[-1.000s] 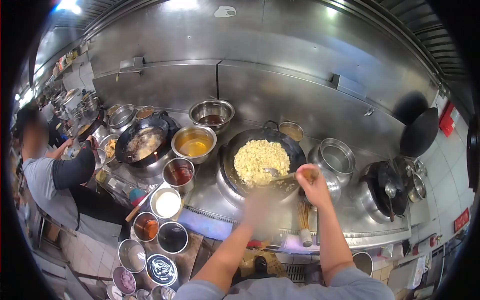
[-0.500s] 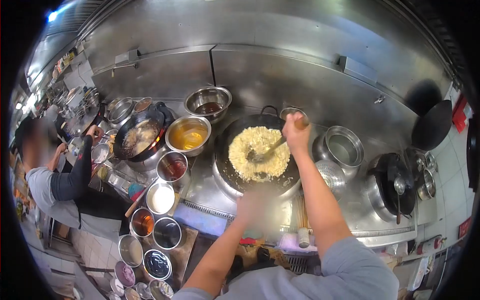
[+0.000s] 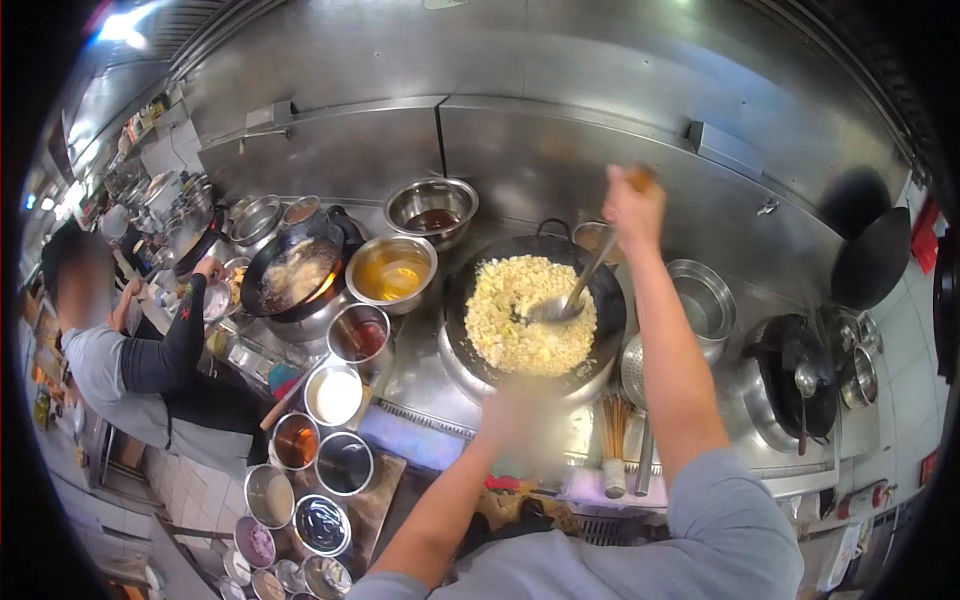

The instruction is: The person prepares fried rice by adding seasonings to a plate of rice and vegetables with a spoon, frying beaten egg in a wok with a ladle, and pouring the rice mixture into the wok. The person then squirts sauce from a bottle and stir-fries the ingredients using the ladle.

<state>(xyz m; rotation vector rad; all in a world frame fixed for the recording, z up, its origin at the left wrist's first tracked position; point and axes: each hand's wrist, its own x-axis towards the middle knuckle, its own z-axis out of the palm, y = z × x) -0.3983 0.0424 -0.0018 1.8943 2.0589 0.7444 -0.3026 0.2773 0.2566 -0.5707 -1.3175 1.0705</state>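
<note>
A dark wok sits on the burner in front of me, holding a wide layer of pale yellow, crumbly food that resembles fried rice or egg. My right hand is closed around the wooden-ended handle of a metal wok ladle, raised above the wok's far right side. The ladle's head rests in the food, right of the middle. At the wok's near rim is my left hand; a blur covers its fingers, so what it grips cannot be made out.
Left of the wok stand a bowl of yellow oil, a steel bowl and several sauce pots. A co-worker works near another wok. To the right are a steel pot, a strainer, a bamboo brush and a third wok.
My right hand has risen and moved right, and the ladle stands steeper, its head shifted right within the food. The food lies spread wider. The whole view has shifted slightly.
</note>
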